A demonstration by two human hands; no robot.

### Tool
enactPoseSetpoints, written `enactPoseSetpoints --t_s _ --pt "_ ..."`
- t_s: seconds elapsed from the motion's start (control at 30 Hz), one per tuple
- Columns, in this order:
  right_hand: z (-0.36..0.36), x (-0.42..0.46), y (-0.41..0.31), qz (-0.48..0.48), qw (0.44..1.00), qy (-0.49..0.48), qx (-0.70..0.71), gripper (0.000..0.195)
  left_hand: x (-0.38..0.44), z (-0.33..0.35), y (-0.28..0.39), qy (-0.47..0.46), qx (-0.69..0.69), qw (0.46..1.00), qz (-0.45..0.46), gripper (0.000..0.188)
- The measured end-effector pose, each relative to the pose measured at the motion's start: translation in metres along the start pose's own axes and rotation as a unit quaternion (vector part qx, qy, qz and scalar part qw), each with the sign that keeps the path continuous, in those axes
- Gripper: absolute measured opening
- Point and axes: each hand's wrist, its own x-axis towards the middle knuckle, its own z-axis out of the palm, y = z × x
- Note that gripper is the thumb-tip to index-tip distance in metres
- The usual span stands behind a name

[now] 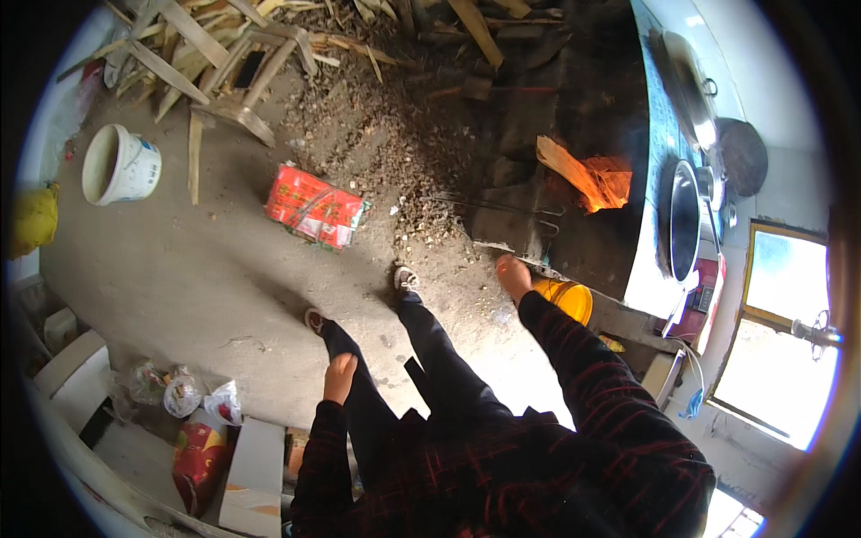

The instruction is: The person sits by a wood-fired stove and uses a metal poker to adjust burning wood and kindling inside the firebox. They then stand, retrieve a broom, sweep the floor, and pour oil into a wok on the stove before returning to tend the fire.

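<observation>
My left hand [340, 374] hangs beside my left thigh with its fingers curled; whether it is closed all the way is hidden. My right hand [514, 274] reaches forward, just short of the dark stove front and beside a yellow bucket [564, 300]; nothing shows in it, and its fingers are blurred together. Past it, a split piece of firewood [568, 168] sticks out of the glowing stove opening [609, 183]. Two thin metal hooks [548, 218] lie near the stove's edge. On the floor ahead sits a red cardboard box [316, 207] tied with cord.
A wooden stool [252, 81] lies among split firewood [181, 40] at the top left. A white plastic bucket [122, 165] stands at left. Wood chips [377, 134] litter the floor. A large wok [685, 222] is set in the tiled stove top. Plastic bags [183, 393] and boxes line the lower left.
</observation>
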Motion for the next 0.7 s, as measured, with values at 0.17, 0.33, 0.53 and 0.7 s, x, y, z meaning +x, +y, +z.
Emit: enactPoseSetpoints --t_s 0.17,0.33,0.53,0.7 --pt "-0.041 0.084 0.068 0.001 0.974 0.055 -0.22 0.012 -0.018 0.065 -0.115 0.011 0.241 0.949 -0.202 0.064" --pt "-0.048 0.143 0.12 -0.124 0.916 0.094 -0.369 0.01 -0.032 0.13 -0.122 -0.031 0.264 0.926 -0.268 0.07" --pt "-0.032 0.168 0.162 -0.148 0.902 0.02 -0.405 0.032 -0.033 0.151 -0.164 -0.137 0.207 0.921 -0.301 0.097" --pt "-0.03 0.161 0.133 -0.131 0.898 -0.101 -0.408 0.04 -0.035 0.154 -0.17 -0.108 0.215 0.916 -0.32 0.11"
